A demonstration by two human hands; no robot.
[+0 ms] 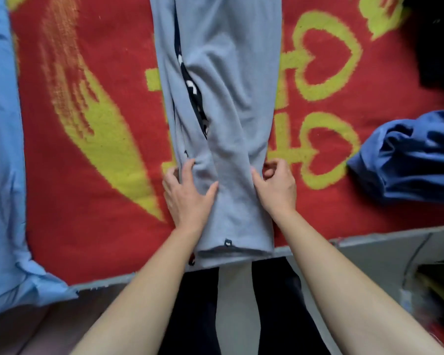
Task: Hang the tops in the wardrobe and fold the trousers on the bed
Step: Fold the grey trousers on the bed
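- Pale grey-blue soft cotton trousers [223, 80] lie lengthwise down the centre of the frame, from the top edge to the near edge of the bed, on a red woolly blanket with yellow heart patterns [87, 60].
- A black stripe with white marks [190, 83] shows in a fold along the left half of the trousers.
- The left hand [187, 193] lies splayed on the left side of the trousers in the lower centre. Thumb and forefinger press flat on the cloth; the other fingers bend past the left edge.
- The right hand [276, 185] is at the right edge of the trousers, level with the left. Its fingers are curled in and its thumb lies on top, pinching the edge of the cloth.
- The cloth wrinkles between the two hands.
- The trouser end overhangs the bed's grey edge [385, 239] at the bottom centre.
- A light blue cloth [0, 149] runs down the left side of the frame.
- A crumpled dark blue garment [410, 160] lies at the right, well apart from the trousers.
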